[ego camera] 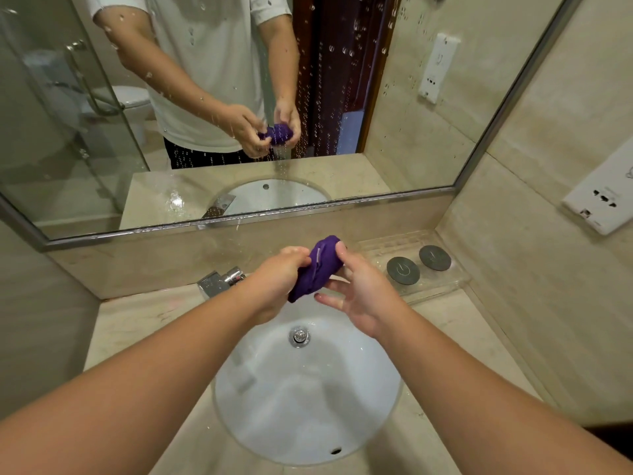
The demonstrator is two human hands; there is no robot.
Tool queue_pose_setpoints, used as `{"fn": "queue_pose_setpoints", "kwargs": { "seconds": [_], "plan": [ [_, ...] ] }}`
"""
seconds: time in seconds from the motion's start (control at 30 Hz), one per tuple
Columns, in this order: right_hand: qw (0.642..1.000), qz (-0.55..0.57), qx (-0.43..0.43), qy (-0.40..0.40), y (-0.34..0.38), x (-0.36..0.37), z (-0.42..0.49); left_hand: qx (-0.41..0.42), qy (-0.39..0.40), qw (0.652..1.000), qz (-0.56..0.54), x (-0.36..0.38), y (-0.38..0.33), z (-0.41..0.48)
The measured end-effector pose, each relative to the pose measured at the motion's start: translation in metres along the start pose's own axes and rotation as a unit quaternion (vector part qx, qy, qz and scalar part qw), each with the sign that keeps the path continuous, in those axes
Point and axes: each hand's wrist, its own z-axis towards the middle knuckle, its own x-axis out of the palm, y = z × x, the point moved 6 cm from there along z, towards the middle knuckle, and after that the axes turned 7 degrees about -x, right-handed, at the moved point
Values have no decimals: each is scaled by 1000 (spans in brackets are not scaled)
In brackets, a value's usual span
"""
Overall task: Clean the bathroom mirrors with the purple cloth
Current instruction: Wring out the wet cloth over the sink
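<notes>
We note purple cloth (317, 269) at 12 o'clock above white basin (267, 406); beige marbled counter (137, 323); white socket plate (603, 200) at 2 o'clock.

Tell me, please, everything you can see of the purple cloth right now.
The purple cloth is a deep violet, soft-looking fabric, bunched into a thick, elongated wad with folds and a pale seam line along one edge. It slants from upper right to lower left, held in the air above the white sink, in front of the mirror. The left hand grips its lower side; the right hand pinches its upper end with thumb and fingers. Its reflection shows in the mirror.
</notes>
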Motion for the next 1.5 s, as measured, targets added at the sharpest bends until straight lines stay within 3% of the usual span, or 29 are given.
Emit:
{"fn": "queue_pose_setpoints", "kwargs": {
  "seconds": [0.17,0.3,0.4,0.5,0.63,0.73,0.8,0.87,0.93,1.0,1.07,1.1,1.2,1.27,1.33,1.4,1.5],
  "plan": [
    [995,98,-17,3,18,-5,-3,65,-30,997,-11,-16,-13,-13],
    [991,132,21,21,15,3,-14,40,-14,997,-65,-13,-25,-25],
    [999,45,-16,12,15,9,-19,-4,38,995,88,3,-24,-33],
    [997,-33,-72,-13,25,5,-21,71,-33,977,197,4,-29,-31],
    [989,-112,-94,0,47,-12,-25,113,-111,965,211,4,-37,-23],
    [952,-266,-138,-58,73,-47,-21,118,-158,962,189,7,-48,-17],
    [945,-291,-141,-39,82,-61,-18,137,-171,952,216,17,-59,-11],
    [954,-274,-117,42,78,-62,-10,165,-170,929,284,37,-71,-7],
    [940,-293,-130,118,73,-59,-3,207,-184,866,417,62,-83,-2],
    [932,-307,-157,117,78,-69,7,241,-211,770,552,87,-96,4],
    [924,-327,-183,78,92,-91,17,231,-217,721,616,100,-109,15],
    [904,-374,-199,58,101,-105,24,209,-205,717,632,105,-113,21],
    [774,-577,-261,11,128,-133,38,145,-145,708,676,125,-115,38],
    [746,-595,-298,-32,144,-143,44,159,-131,695,689,146,-120,46],
    [780,-536,-313,-78,151,-153,50,186,-136,713,663,163,-132,52],
    [852,-425,-286,-108,143,-164,58,200,-133,748,619,175,-144,58],
    [912,-314,-250,-83,125,-173,73,237,-130,741,614,188,-156,67]
  ]
}}
